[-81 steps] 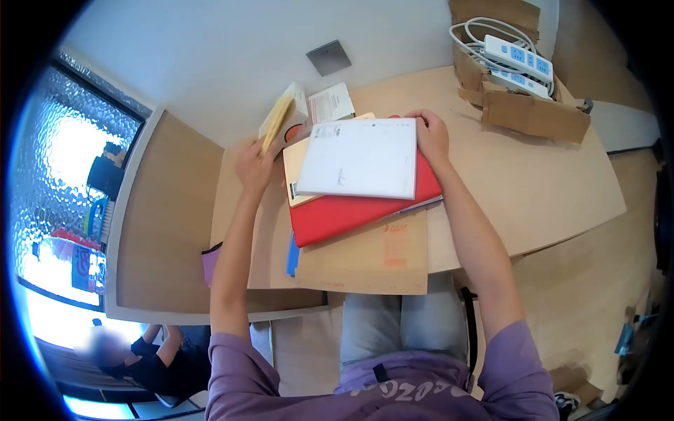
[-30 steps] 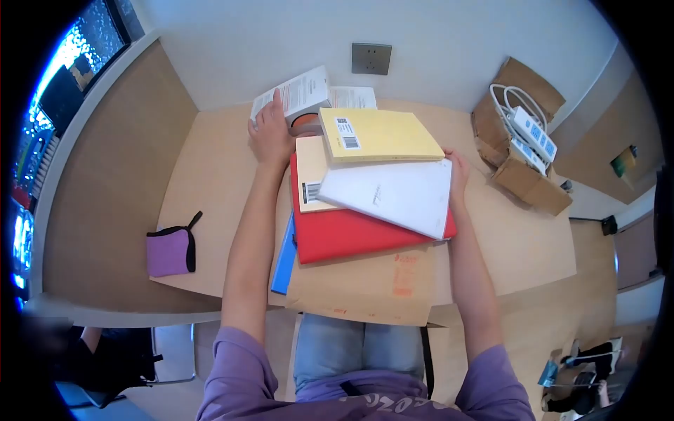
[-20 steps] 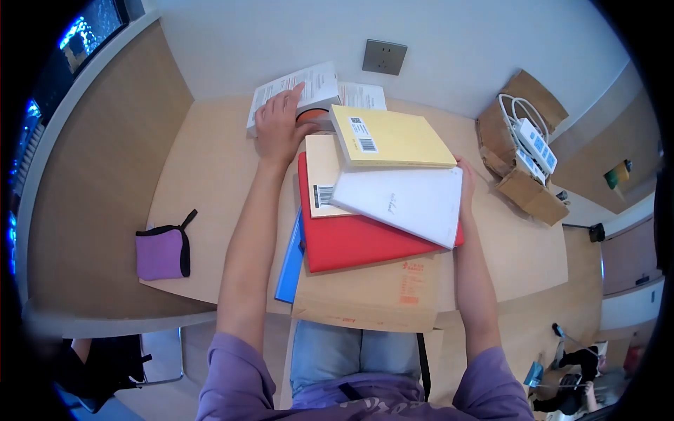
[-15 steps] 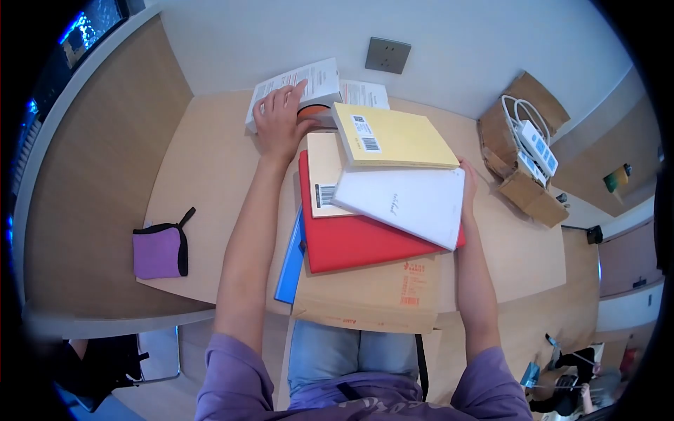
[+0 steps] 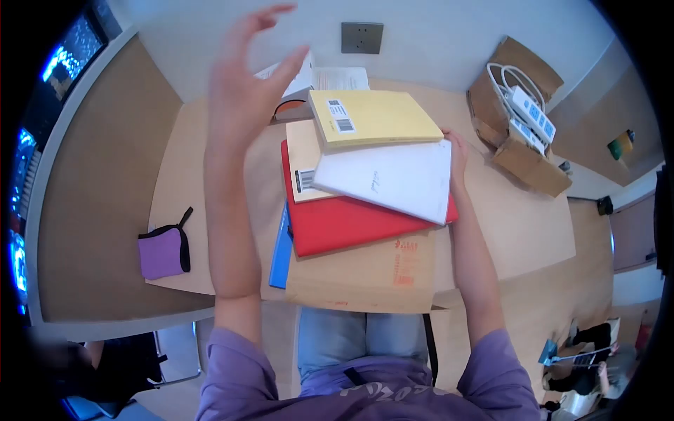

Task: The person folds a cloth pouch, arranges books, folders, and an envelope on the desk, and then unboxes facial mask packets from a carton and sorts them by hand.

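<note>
Our right hand [image 5: 457,156] is nearest the yellow book [image 5: 382,119] atop the stack [image 5: 379,177].
Rightward of our left hand [image 5: 242,95], its fingers spread wide, the book runs crosswise; we cannot tell the right fingers' grip.

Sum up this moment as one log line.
left hand: raised, open; right hand: at right edge of white notebook; yellow book: topmost; purple pouch: on desk

The pale table [image 5: 519,235] carries a purple pouch [image 5: 161,254], white boxes [image 5: 344,78], an open cardboard box [image 5: 531,167] and a mixed stack [image 5: 351,226] of stationery.
</note>
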A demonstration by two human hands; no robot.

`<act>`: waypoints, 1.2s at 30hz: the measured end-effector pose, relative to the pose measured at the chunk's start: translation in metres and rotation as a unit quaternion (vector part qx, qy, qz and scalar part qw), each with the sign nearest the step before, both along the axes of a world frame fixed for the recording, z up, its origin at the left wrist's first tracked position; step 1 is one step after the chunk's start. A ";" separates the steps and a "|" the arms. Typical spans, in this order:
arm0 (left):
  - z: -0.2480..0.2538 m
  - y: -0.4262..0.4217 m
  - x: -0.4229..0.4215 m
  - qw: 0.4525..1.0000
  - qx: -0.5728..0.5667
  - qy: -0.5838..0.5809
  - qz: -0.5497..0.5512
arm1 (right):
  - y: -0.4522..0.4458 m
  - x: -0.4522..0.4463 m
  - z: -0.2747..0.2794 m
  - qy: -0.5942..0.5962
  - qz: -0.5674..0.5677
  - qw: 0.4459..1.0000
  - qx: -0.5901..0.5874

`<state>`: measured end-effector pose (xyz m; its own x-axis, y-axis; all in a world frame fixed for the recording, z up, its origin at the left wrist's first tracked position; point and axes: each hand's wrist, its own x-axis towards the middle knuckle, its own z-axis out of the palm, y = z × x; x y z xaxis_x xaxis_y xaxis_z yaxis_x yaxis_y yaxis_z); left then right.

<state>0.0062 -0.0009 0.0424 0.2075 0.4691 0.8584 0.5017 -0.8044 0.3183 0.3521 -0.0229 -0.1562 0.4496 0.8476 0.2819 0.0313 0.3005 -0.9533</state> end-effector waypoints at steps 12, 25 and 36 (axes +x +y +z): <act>-0.083 -0.210 0.100 0.726 -0.004 0.649 -0.226 | -0.001 -0.007 0.005 0.019 -0.010 1.000 -0.015; -0.163 -0.251 0.113 0.893 -0.157 0.421 -0.004 | -0.001 -0.008 0.009 -0.036 -0.014 0.999 -0.003; -0.140 -0.258 0.067 0.914 -0.184 0.363 0.002 | -0.002 -0.008 0.007 -0.090 -0.039 0.995 -0.019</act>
